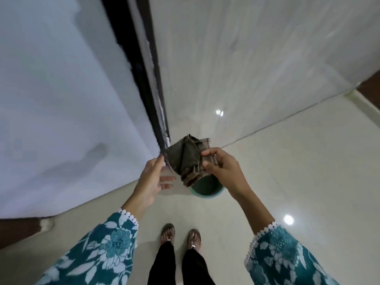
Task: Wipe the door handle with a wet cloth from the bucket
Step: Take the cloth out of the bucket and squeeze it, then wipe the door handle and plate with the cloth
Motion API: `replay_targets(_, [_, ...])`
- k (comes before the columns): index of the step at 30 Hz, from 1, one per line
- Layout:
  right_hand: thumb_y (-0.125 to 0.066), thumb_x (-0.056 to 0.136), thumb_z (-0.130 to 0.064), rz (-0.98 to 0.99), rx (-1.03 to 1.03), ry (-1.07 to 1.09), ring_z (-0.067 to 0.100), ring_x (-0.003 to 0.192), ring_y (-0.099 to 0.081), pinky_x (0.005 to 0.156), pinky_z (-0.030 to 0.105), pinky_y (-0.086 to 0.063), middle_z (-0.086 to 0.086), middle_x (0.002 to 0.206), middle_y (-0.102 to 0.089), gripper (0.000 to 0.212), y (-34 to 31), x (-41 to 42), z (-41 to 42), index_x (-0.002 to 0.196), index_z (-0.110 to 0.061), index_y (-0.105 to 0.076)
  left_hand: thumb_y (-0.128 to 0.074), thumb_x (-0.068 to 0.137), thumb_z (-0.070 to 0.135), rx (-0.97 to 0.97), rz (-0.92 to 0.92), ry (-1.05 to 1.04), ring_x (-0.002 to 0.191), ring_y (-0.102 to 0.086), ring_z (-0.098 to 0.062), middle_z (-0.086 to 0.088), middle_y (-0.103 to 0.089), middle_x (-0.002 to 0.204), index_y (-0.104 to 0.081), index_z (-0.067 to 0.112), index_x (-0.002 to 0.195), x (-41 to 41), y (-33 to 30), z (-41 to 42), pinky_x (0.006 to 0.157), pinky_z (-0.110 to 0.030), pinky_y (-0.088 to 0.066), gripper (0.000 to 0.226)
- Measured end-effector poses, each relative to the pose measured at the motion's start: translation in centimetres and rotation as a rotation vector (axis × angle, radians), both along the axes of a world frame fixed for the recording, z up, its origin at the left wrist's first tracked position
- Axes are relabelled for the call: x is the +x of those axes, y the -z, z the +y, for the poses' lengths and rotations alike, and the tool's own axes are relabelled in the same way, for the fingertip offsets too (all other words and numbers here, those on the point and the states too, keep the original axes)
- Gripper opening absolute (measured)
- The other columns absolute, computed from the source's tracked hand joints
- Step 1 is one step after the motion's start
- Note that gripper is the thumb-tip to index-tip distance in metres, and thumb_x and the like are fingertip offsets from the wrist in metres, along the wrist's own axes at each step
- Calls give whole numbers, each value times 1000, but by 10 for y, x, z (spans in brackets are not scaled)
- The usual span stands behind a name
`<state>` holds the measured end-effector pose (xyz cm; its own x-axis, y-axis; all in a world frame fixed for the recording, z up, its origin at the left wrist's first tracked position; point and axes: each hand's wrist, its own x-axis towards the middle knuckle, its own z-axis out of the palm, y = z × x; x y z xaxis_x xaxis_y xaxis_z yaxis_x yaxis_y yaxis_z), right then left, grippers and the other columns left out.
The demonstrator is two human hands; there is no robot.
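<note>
The right hand (224, 167) pinches the limp, folded cloth (189, 159) above the bucket (207, 192), left hand (152, 179) open beside it; probably soft and drippy.

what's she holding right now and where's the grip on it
A dark folded cloth, above the green bucket. The right hand pinches its right edge; the left hand is at its lower left corner, though contact there is unclear.

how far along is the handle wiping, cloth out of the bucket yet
Done: the dark cloth is out of the green bucket on the floor. In hand: the right hand grips it above the bucket, the left hand at its other edge. Left: wiping; no door handle is in view.
</note>
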<state>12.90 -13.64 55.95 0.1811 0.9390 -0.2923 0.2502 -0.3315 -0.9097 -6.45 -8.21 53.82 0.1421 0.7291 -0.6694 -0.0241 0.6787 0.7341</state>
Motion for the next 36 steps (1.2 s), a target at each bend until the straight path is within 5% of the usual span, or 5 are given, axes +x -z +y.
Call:
replay_targets(9, [-65,87,-23,-88,322,-295,3,59,-57,61,20,-46,-4,63,-61,7,-74,-117,7,85,-21,-58,-33,85,70,-26,-594,-252,109,-59,-46,-20,-62,122,-56,10,125,-88,-92,-15,91,-63,-45,76])
replay_targets(21, [-53,92,-12,-286,704,-585,-1,63,-56,57,5,-37,-15,66,-63,14,-120,-325,-7,85,-18,-64,-41,85,28,252,-623,-448,103,-61,-39,-24,-64,115,-70,4,104,-295,-129,-89,97,-64,-41,42])
replay_targets(28, [-51,78,-3,-535,1150,-780,17,104,-66,75,26,-46,0,110,-73,24,-98,-483,-50,83,-15,-72,-44,87,54,264,-579,-476,94,-67,-29,-20,-68,108,-67,-1,109,-438,-136,-125,83,-36,-51,63])
replay_targets(31, [-62,77,3,-304,1052,-889,14,118,-61,90,30,-49,-1,117,-71,28,-100,-522,-59,84,-21,-75,-58,78,24,287,-549,-542,75,-69,-24,-17,-70,89,-59,-2,110,-479,-135,-134,60,-27,-55,42])
replay_targets(36, [-61,91,-22,143,422,-385,9,112,-60,96,26,-47,-15,116,-65,26,-121,-548,-34,116,-30,-65,-51,79,25,296,-592,-624,105,-58,-33,-22,-59,116,-52,-1,128,-527,-123,-128,87,-41,-50,56])
